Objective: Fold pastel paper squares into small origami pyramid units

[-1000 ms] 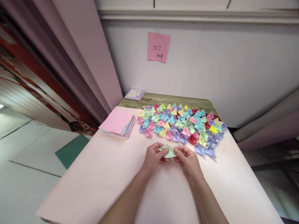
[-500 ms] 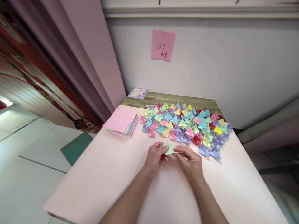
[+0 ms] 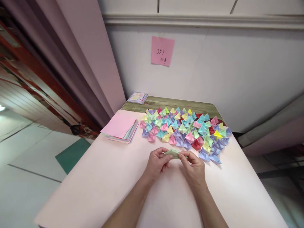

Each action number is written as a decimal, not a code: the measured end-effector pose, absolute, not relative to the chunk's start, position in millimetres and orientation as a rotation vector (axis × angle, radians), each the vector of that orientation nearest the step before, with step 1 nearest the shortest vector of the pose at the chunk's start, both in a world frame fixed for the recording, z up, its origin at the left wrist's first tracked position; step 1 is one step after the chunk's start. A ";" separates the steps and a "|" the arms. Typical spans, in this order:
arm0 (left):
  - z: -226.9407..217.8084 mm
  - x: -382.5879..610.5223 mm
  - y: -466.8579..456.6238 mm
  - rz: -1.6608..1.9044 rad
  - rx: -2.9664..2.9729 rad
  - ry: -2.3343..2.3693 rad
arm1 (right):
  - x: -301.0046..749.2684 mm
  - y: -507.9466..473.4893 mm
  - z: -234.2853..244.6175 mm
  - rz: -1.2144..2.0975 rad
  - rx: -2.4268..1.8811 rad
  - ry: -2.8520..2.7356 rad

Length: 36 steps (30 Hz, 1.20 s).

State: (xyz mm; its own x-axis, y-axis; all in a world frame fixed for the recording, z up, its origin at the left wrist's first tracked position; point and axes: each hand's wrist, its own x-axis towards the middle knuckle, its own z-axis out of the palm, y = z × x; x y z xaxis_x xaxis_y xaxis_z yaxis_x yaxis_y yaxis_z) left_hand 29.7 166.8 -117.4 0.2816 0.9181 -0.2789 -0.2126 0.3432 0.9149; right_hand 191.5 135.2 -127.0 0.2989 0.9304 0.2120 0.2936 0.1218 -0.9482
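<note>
Both hands on one piece of folded green paper (image 3: 174,153), held up over the table (image 3: 95,190), about midway between left and right edges, just on the near side of the folded shapes. Left hand (image 3: 156,163): thumb and fingers pinched on the paper's left end. Right hand (image 3: 194,166): thumb and index finger pinched on its right end; other fingers curled, partly hidden.

Folded shapes (image 3: 182,128), many colours, packed close across the far half, out to the right edge. Two purple ones sit nearest the right hand. Paper stack (image 3: 120,125), pink sheet on top, near the left edge, toward the far left corner. Printed packet (image 3: 138,97) at that corner, on the wood-grain strip (image 3: 180,103) along the far edge. Pink note (image 3: 162,50) on the wall past the far edge, reads 357 plus handwriting.
</note>
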 end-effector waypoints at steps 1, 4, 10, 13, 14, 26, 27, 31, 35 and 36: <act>-118.1 29.5 166.9 0.939 0.957 1.014 | 191.5 135.0 -126.8 0.708 -1.411 -1.223; -117.1 29.1 167.7 1.085 1.139 1.098 | 189.8 134.5 -126.9 0.749 -1.401 -1.195; -114.5 32.3 167.1 1.189 1.046 0.928 | 185.7 134.6 -129.5 0.983 -1.336 -1.048; -115.2 33.9 165.8 1.154 0.985 0.887 | 186.6 135.4 -130.2 1.097 -1.358 -1.067; -115.2 34.1 165.6 1.155 0.982 0.888 | 187.0 135.7 -130.3 1.110 -1.365 -1.067; -117.2 29.1 169.3 0.952 0.970 0.905 | 189.4 133.9 -130.9 1.054 -1.428 -1.150; -117.9 29.0 169.5 0.956 0.961 0.914 | 189.5 133.7 -130.6 1.056 -1.435 -1.153; -121.3 30.0 169.1 1.007 0.934 0.945 | 188.8 133.8 -128.9 1.086 -1.431 -1.133; -124.3 31.8 169.7 1.058 0.778 0.955 | 188.9 134.9 -128.4 1.179 -1.319 -1.052; -124.6 32.4 169.9 1.069 0.723 0.945 | 189.0 135.1 -128.9 1.191 -1.295 -1.043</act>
